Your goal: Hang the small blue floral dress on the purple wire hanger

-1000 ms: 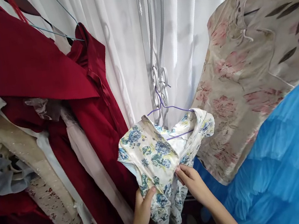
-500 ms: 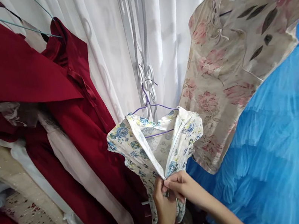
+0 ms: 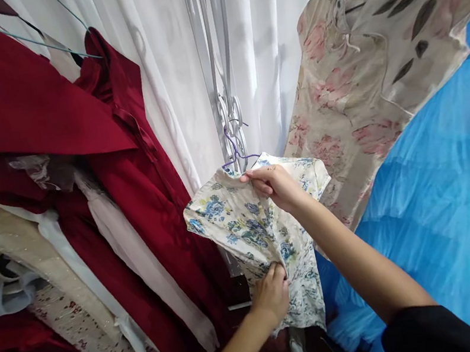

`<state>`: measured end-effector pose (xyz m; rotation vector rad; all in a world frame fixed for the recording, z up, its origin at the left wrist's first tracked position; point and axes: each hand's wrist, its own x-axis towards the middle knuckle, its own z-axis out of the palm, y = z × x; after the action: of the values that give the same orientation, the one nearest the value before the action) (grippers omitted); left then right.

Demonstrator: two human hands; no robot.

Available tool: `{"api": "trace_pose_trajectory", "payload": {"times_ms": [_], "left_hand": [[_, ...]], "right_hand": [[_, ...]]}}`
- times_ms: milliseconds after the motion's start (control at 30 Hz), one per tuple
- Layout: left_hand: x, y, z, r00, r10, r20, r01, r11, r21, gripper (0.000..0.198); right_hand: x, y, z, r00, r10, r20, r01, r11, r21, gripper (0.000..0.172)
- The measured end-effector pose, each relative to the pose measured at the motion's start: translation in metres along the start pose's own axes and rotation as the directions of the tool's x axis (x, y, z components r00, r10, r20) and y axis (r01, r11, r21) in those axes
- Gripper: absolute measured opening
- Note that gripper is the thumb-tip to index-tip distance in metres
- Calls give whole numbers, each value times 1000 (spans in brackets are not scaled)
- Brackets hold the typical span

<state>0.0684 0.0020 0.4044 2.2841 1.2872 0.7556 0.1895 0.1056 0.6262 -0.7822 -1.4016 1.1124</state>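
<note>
A white garment with blue and yellow flowers [image 3: 218, 209] hangs on a purple wire hanger [image 3: 234, 147] at the centre. My right hand [image 3: 273, 184] pinches the garment's neckline just below the hanger. Lower down, my left hand [image 3: 272, 293] has its fingers closed on the middle of the garment's front. The neck opening is drawn together between the two hands, and the fabric hangs down below my left hand.
Dark red garments [image 3: 34, 107] hang at the left, with beige and white ones under them. A white curtain [image 3: 173, 78] and metal stand [image 3: 212, 41] are behind. At the right hang a beige floral garment [image 3: 331, 81] and a blue ruffled one [image 3: 445, 195].
My right hand has moved up to the neckline and my left hand slightly down and right. The V-shaped neck opening has been drawn closed, and the hem has shifted right.
</note>
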Motion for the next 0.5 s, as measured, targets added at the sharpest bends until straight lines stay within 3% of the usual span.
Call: {"api": "trace_pose_trajectory", "payload": {"times_ms": [67,167,233,300,400,500], "left_hand": [[11,2,-24,998,55,-30,-57,996,-67,16],[46,12,-85,945,113,-308,-190,955,-230,31],[75,24,-129,858,152,-491,-269,947,-177,41],[102,37,-163,815,249,-523,-298,954,-10,37],[124,56,-189,819,357,-449,-311,934,175,26],[126,62,-199,766,383,-517,-342,923,178,24]], "right_hand": [[-6,3,-2,1000,3,25,-5,998,69,34],[-13,6,-6,999,14,32,-16,999,48,28],[-16,4,-7,999,4,51,-4,1000,-3,29],[-17,3,-6,998,-19,56,21,999,-38,30],[-16,9,-4,998,-61,-2,61,994,-96,31],[-15,33,-5,999,-24,-33,16,976,-216,31]]}}
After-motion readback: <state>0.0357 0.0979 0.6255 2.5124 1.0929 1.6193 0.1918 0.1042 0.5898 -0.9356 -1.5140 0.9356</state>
